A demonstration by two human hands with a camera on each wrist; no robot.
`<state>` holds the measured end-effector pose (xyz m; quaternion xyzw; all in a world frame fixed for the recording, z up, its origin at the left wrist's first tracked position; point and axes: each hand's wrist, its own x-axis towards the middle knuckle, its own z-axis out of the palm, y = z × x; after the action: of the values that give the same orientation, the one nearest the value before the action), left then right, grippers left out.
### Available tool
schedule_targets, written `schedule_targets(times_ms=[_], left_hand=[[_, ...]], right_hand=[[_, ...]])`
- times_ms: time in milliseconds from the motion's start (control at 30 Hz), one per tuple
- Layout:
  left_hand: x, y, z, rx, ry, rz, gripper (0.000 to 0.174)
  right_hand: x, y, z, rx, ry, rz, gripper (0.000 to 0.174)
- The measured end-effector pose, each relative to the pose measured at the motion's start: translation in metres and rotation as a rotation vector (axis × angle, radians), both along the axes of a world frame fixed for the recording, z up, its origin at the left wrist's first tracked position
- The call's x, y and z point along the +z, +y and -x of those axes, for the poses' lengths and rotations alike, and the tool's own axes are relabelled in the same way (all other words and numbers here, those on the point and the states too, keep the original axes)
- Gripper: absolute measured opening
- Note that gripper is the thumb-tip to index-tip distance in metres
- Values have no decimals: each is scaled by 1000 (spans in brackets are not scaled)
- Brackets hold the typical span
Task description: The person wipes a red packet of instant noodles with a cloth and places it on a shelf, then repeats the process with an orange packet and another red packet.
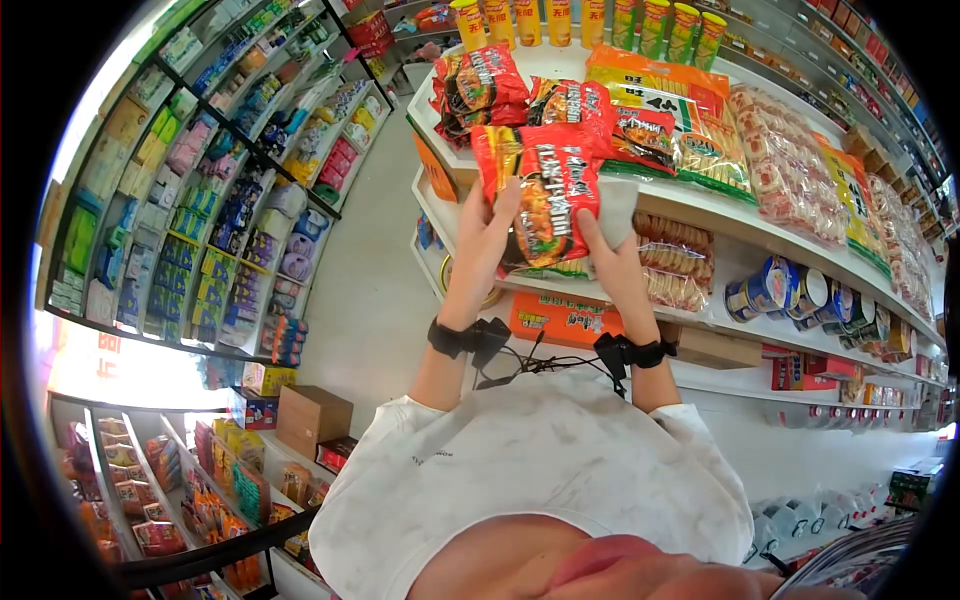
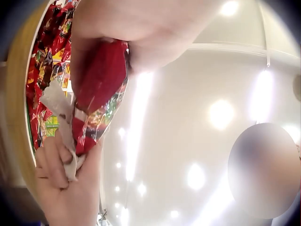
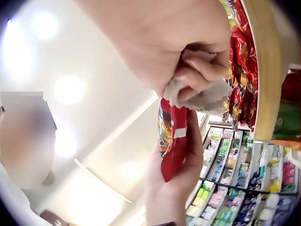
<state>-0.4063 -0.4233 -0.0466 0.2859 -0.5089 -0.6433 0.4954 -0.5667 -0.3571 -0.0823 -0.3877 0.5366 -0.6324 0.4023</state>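
A red packet of instant noodles (image 1: pixel 548 205) is held up in front of the shelf. My left hand (image 1: pixel 487 238) grips its left side, thumb on the printed front. On the opposite side, my right hand (image 1: pixel 618 268) lays its thumb at the packet's lower right edge. Its curled fingers hold a pale grey cloth (image 3: pixel 209 98), bunched between them. In the left wrist view the cloth (image 2: pixel 60 104) hangs out beside the packet (image 2: pixel 104 77). From the right wrist, the packet (image 3: pixel 173 136) shows edge-on, lying in the left palm.
More red noodle packets (image 1: pixel 482 82) lie on the white shelf (image 1: pixel 770 222) ahead. Large bags of snacks (image 1: pixel 790 160) fill its right part, with yellow canisters (image 1: pixel 528 22) behind. Cup tubs (image 1: pixel 765 290) stand one level lower. Stocked racks (image 1: pixel 190 200) line the left; cardboard boxes (image 1: pixel 312 420) sit below.
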Motion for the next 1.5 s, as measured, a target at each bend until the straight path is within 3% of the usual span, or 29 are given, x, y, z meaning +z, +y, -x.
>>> schedule_targets(times_ms=[67,100,200,233,333,500,567,633,733,767,967,1067,1100,1133,1200,1300,1400,1500], left_hand=[[1,-10,18,-87,-113,115,56],[-1,-16,23,-150,-194,118,70],[-9,-24,49,-55,-50,198,80],[-5,-29,54,-37,-51,219,85],[4,-49,68,36,-120,332,83],[28,-94,95,205,-82,407,76],[21,-126,103,328,-272,499,71],[12,-152,107,370,-430,514,64],[-31,-186,102,488,-902,745,69],[-36,-181,104,500,-833,625,67],[-42,-155,103,656,-666,727,61],[-29,-122,93,670,-681,716,49],[-31,-113,86,653,-640,679,45],[-32,-105,77,640,-597,646,41],[-30,-83,50,533,-558,448,33],[-36,-45,15,466,-510,233,27],[-25,-7,-22,498,-528,127,24],[-28,27,-57,576,-511,140,22]], right_hand=[[-9,-8,23,-46,-88,26,30],[-14,-16,26,-162,-85,185,29],[-2,-32,41,-217,-34,341,30],[1,-32,47,-190,31,273,31],[10,-56,54,-279,197,473,33],[29,-105,81,-382,758,601,48],[37,-120,86,-327,904,623,66],[20,-145,98,-282,939,607,67],[-15,-164,104,-190,1023,533,67],[-21,-167,106,-163,1054,504,67],[-14,-162,106,-176,953,528,64],[-2,-151,107,-198,643,603,61],[1,-142,102,-228,395,604,57],[-4,-137,108,-336,494,613,54],[-12,-115,101,-410,335,500,53],[-15,-101,88,-307,117,266,56],[-23,-146,88,-285,481,450,60],[-64,-158,113,-182,610,441,60]])
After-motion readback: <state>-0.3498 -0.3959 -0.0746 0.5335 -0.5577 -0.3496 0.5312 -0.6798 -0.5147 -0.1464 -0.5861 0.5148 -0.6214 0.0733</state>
